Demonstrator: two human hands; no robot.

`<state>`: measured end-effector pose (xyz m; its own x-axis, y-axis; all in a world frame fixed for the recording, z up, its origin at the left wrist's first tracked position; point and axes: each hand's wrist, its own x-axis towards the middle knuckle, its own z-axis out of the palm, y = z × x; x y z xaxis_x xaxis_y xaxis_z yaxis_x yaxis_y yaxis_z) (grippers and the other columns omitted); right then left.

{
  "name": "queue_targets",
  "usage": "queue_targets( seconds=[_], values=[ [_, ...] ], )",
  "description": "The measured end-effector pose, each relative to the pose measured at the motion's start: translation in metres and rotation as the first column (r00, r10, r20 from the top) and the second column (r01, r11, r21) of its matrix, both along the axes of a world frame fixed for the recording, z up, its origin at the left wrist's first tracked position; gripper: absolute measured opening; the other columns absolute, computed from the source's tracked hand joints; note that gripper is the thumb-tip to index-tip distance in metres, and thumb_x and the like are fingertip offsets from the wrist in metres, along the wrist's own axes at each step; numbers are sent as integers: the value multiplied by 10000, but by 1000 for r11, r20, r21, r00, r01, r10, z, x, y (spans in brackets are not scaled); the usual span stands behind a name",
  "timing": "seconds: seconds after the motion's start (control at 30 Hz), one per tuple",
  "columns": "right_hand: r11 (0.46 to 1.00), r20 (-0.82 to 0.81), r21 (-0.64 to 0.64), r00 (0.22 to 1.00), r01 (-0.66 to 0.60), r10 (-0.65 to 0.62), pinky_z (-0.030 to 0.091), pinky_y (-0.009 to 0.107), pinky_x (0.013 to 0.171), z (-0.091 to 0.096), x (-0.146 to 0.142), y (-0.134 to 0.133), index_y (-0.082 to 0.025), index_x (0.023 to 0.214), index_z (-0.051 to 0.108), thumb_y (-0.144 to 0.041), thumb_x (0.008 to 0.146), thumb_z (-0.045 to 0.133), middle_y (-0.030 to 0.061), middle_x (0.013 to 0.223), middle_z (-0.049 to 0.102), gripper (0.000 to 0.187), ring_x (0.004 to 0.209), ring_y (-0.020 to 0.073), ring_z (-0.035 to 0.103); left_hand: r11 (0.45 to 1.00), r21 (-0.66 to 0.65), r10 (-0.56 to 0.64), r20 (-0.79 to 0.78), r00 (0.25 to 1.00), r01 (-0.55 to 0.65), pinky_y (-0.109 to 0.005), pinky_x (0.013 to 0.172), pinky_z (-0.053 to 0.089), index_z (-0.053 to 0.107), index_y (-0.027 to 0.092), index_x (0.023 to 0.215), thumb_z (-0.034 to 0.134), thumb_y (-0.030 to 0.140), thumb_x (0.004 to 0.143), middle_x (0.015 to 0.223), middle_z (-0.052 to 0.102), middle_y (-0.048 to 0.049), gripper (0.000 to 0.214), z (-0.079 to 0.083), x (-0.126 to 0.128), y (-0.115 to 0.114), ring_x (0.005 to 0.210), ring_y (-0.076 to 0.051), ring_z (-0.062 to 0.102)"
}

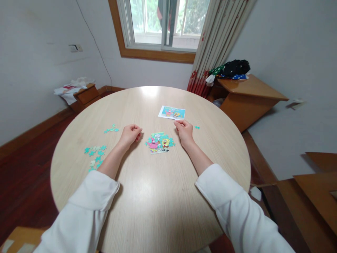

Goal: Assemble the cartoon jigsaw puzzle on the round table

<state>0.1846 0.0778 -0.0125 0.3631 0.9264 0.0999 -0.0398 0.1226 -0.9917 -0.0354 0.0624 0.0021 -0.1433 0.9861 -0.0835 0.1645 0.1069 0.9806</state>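
Nearest you, your two white sleeves (79, 203) enter from the left and right, both ending short of the wrists. Both your forearms extend over the round, pale wood worktop (152, 214). On the left, beside your left forearm, lies the larger group of loose jigsaw pieces (98, 159), mostly turquoise with a few pale ones, spread flat in an uneven band.

At the middle of the worktop, between your hands, lies the partly assembled puzzle (165, 142). It shows a pink figure at the left, a yellow figure at the right and a pale figure between them; its near edge is straight, its sides ragged.

Your left hand (130, 134) is positioned left of the puzzle, fingers curled inward. Your right hand (185, 133) is positioned to its right, thumb and index finger brought together close to the near edge of the picture sheet (172, 112). At this range you cannot tell whether the fingers of either hand grasp a piece.

A small cluster of turquoise pieces (116, 129) lies left of your left hand; a small turquoise group (197, 127) lies right of your right hand. Beyond the worktop, a wooden cabinet (252, 88) carries bundled cloth (234, 68) at the far right.
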Motion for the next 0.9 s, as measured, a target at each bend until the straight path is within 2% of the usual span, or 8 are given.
queue_targets(
  seconds=[0.37,0.57,0.9],
  values=[
    [1000,36,5,999,-7,7,266,233,483,1,-1,-1,-186,673,566,-334,606,624,-68,500,434,173,486,89,366,1000,11,-20,-11,1000,21,-175,324,264,486,170,612,567,148,711,409,475,58,130,-3,-2,1,310,-61,389],
    [1000,78,1,997,-16,16,257,235,484,1,-2,-2,-183,656,570,-312,617,613,-69,481,423,142,476,89,340,1000,-2,-14,-16,1000,14,-173,328,268,481,172,604,572,152,705,409,469,61,138,1,0,-1,312,-59,388],
    [1000,89,6,996,-21,21,305,234,496,2,-2,-3,-183,646,578,-318,613,624,-68,474,446,146,481,92,364,1000,1,-20,-26,999,20,-176,338,272,482,174,604,588,174,698,418,475,58,142,2,0,-2,321,-59,390]
  ],
)
